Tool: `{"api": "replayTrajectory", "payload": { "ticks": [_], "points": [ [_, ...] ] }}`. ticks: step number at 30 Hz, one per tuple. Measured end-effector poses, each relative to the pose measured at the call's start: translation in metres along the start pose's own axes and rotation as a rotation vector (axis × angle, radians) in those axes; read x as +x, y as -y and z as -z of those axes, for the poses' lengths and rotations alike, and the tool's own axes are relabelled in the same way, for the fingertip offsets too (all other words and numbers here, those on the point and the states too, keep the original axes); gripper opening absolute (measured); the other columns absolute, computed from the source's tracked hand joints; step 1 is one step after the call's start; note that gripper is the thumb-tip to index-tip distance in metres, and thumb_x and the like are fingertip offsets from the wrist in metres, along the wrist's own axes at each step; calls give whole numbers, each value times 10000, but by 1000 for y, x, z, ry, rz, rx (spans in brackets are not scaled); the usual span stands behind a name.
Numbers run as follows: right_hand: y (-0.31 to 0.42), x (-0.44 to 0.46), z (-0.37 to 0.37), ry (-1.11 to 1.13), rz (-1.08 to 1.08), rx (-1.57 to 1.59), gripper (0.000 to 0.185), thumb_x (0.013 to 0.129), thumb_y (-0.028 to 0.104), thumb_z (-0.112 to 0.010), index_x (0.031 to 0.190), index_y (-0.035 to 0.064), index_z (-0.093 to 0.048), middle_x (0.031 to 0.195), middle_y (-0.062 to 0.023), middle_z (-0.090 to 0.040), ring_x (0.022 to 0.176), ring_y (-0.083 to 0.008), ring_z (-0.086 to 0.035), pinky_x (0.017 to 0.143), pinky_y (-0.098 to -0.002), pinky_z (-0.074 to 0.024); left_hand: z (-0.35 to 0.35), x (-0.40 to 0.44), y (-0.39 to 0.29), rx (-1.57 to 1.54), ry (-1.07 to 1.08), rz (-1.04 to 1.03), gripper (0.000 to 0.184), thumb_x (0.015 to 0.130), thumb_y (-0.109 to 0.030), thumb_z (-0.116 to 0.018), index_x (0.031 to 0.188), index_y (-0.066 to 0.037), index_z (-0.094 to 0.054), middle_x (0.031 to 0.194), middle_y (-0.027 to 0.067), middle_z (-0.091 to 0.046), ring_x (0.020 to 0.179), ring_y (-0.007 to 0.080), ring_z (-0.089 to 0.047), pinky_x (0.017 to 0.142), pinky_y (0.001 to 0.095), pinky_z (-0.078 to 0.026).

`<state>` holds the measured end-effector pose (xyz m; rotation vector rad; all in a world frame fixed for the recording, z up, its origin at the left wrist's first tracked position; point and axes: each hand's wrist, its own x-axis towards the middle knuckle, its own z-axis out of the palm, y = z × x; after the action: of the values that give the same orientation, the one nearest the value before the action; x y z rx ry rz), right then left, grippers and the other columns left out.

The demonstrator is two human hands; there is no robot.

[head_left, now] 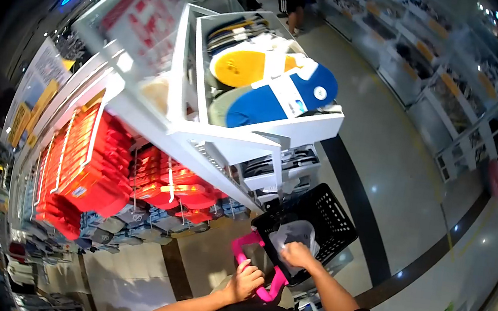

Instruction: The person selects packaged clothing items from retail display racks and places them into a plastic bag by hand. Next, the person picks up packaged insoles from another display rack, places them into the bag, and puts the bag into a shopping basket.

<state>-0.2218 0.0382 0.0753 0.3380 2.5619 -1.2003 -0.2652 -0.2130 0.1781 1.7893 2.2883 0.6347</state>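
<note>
- Head view, the only one: two bare hands work at one black plastic shopping basket point(340, 224), which sits low in front of the person, just beside the white display stand point(222, 172).
- Left hand point(246, 282): one, its fingers wrapped closed around the basket's single bright pink handle point(239, 247).
- Right hand point(297, 255): one, its fingers curled in, over the basket and against a whitish translucent container point(291, 231); whether it grips that container cannot be told.
- In the basket: one such container shows, lying toward the handle side.
- On the stand: two white trays, one above the other. The upper tray point(311, 130) has two large sock packs lying on top, one yellow point(238, 68) and one blue point(261, 108), each with a white paper band; darker packs are packed upright behind them, too tightly to count. The lower tray point(287, 176) holds dark and grey packs, also uncountable.
- Left of the stand: red packages point(89, 167) hang on metal hooks in at least two clusters; single packages are too many to count.
- Top: legs of two people, one in black shorts point(291, 0) with white stripes.
</note>
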Motion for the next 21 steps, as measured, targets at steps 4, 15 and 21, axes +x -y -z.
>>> {"api": "replayTrajectory", "payload": {
  "ticks": [4,15,21],
  "points": [
    [71,-14,8,177,41,-97,366,905,381,-516,876,55,-678,836,-243,-666,853,-426,-644,766,-522,-493,23,0,-5,-109,8,-52,363,609,-156,-724,945,-133,-588,1034,19,-580,1087,222,-537,1081,505,-279],
    [172,-28,-35,-178,5,19,395,959,367,-469,889,-5,-583,766,-242,-625,760,-409,-641,684,-457,-481,59,-89,16,-417,-381,120,276,774,-128,-713,1035,-86,-633,1106,86,-611,1075,300,-571,933,411,-440],
    [156,-16,-97,-477,-58,103,348,931,309,-591,825,-11,-503,676,-197,-560,575,-288,-592,567,-396,-465,-2,-227,106,-534,-228,808,257,835,-285,-660,1009,-96,-677,1044,114,-664,966,309,-643,833,388,-511]
  ]
}}
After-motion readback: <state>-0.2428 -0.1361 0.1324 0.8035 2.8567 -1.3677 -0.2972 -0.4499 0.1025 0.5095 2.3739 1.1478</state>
